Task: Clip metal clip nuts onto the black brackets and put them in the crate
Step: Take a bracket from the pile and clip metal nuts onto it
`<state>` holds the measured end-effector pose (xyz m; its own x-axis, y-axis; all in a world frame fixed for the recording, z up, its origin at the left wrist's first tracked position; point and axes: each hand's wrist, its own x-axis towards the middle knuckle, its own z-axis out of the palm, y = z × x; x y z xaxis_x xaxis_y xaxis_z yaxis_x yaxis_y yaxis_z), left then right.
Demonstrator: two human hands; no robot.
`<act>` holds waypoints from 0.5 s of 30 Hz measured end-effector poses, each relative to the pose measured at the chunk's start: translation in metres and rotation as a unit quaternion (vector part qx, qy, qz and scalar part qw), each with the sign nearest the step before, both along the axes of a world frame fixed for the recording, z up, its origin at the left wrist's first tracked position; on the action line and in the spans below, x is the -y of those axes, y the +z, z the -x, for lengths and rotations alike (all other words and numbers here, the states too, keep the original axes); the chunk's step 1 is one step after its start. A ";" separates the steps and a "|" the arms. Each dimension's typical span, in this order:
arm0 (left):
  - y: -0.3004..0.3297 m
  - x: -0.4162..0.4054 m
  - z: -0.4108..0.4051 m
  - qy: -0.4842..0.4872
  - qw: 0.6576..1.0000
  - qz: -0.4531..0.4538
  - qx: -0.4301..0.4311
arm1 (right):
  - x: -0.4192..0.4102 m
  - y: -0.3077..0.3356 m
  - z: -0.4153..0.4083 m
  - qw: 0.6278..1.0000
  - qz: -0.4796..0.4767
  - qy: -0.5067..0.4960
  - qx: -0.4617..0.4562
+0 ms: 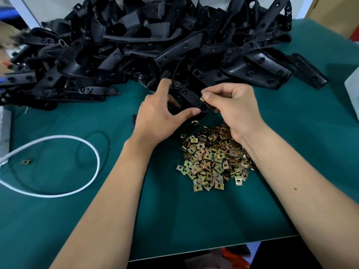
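A green counter (194, 220) carries heaped black brackets (136, 45) and brass clip nuts (213, 158). The left hand (157, 111) grips one bracket (191, 96). Right hand (235, 107) fingers pinch a clip nut (202, 99).

A black bracket (189, 95), a flat strip with round holes, is lying tilted above the green mat, its near end pointing toward the person. A small brass-coloured clip nut (202, 99) is sitting at that near end, against the bracket's edge. More black brackets (155, 41) are lying heaped across the far side of the mat. Just nearer than the held bracket, a pile of clip nuts (215, 158), square with a centre hole, is spreading over the mat.
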<state>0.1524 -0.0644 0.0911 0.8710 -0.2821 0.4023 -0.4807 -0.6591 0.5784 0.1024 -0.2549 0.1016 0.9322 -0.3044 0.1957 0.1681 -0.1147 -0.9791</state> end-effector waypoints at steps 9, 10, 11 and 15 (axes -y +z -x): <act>0.001 0.004 0.006 0.037 0.998 -0.019 0.037 | 0.003 -0.001 -0.001 0.999 0.008 -0.004 -0.046; 0.002 0.004 0.006 0.041 0.998 -0.021 0.044 | 0.003 -0.001 -0.001 0.999 0.015 -0.005 -0.040; 0.002 0.004 0.007 0.046 0.997 -0.023 0.050 | 0.002 -0.001 -0.001 0.999 0.022 -0.006 -0.030; 0.003 0.007 0.010 0.063 0.996 -0.033 0.061 | -0.001 -0.001 0.001 0.998 0.052 -0.021 0.009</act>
<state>0.1421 -0.0711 0.0944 0.8470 -0.2030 0.4912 -0.4554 -0.7538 0.4737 0.1010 -0.2535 0.1001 0.9152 -0.3196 0.2455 0.1791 -0.2232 -0.9582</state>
